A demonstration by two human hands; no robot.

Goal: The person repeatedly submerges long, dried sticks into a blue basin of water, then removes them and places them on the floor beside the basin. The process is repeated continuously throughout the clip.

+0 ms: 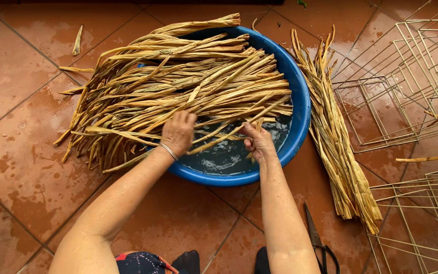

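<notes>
Wet terracotta-tiled floor [21, 167], glossy with water, dark grout lines running diagonally. No packages, labels or signs in view.

Round blue plastic basin [300, 109] sits mid-floor toward the far edge of the view, with shallow water in its near half. A thick pile of long dried tan reed strips [178, 86] lies across the basin, covering its far and left rim; the strip ends overhang the left rim and fan out onto the tiles. Near and right rim arcs are bare.

Left hand [178, 133] is over the near-left part of the basin, fingers curled down into the pile, gripping several strips; a thin silver bangle [169, 151] circles the wrist. Right hand [258, 142] is over the water near the near rim, fingers pinched around one or two strips that slant up to the right.

Just right of the basin, apart from it, a second bundle of the same tan strips [338, 147] lies flat on the tiles, running from far to near. Beyond it, at the right edge, pale wire frames [406, 86] lie spread on the floor. Dark-handled scissors [316, 241] rest on the tiles beside the right forearm, near the bottom edge.

Open floor: a broad stretch left of the basin, and the strip between the near rim and the person. One loose strip piece [77, 40] lies far left.
</notes>
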